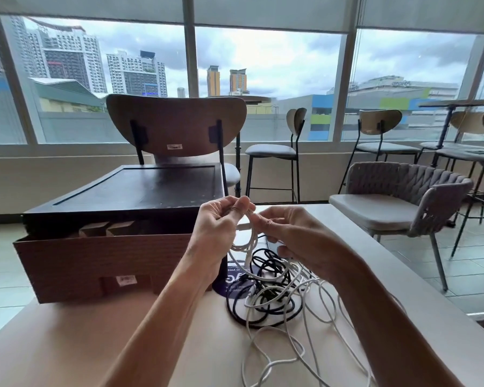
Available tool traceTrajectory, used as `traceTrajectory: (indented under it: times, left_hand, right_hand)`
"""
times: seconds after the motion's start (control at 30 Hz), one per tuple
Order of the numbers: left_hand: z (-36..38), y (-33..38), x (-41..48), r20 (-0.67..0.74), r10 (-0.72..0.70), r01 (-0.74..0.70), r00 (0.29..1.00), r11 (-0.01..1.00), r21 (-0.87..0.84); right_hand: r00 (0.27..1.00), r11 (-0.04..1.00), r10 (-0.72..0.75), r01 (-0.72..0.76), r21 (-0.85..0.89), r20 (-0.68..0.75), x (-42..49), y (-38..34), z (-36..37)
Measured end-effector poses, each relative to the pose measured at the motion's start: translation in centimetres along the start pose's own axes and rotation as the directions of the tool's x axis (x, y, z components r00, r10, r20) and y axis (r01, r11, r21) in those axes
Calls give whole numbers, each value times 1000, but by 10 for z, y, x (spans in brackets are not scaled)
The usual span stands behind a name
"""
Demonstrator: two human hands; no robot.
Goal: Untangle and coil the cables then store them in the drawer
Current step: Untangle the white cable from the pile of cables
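Both forearms reach in from below, hands raised over the table and almost touching. The left hand (218,227) has curled fingers pinching the top of a small loop of thin white cable (245,243). The right hand (288,233) pinches the same loop from the other side. The loop hangs between the hands.

Under the right hand, a tangled pile of black and white cables (268,291) lies on the pale beige tabletop (67,344).

Left of the left hand, a brown drawer (95,261) stands open from a dark wooden box (140,188).

Beyond the hands are a brown wooden chair (176,124) and wide windows (263,65), with a grey woven armchair (403,191) off to the right.
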State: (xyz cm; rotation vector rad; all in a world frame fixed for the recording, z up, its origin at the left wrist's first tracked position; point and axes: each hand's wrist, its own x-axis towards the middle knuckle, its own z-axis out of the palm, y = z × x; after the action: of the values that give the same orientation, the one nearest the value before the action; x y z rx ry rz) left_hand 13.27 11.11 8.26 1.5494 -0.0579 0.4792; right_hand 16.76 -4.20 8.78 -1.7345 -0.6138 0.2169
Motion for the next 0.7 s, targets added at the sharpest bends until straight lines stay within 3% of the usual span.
traceTrajectory:
  times: [0.17, 0.33, 0.5, 0.7]
  left_hand:
    - [0, -6, -1, 93, 14, -20, 996, 998, 64]
    - [3, -9, 0, 96, 5, -3, 995, 1000, -22]
    - [10, -10, -2, 55, -3, 6, 999, 998, -58]
    - [10, -5, -4, 131, -149, 164, 980, 979, -117]
  right_hand:
    - [987, 970, 134, -149, 193, 89, -1, -1, -1]
    - [971, 809, 186, -240, 537, 153, 4, -4, -1]
    - [983, 927, 155, -180, 329, 102, 3, 0, 1]
    - [966, 931, 179, -227, 287, 184, 3, 2, -5]
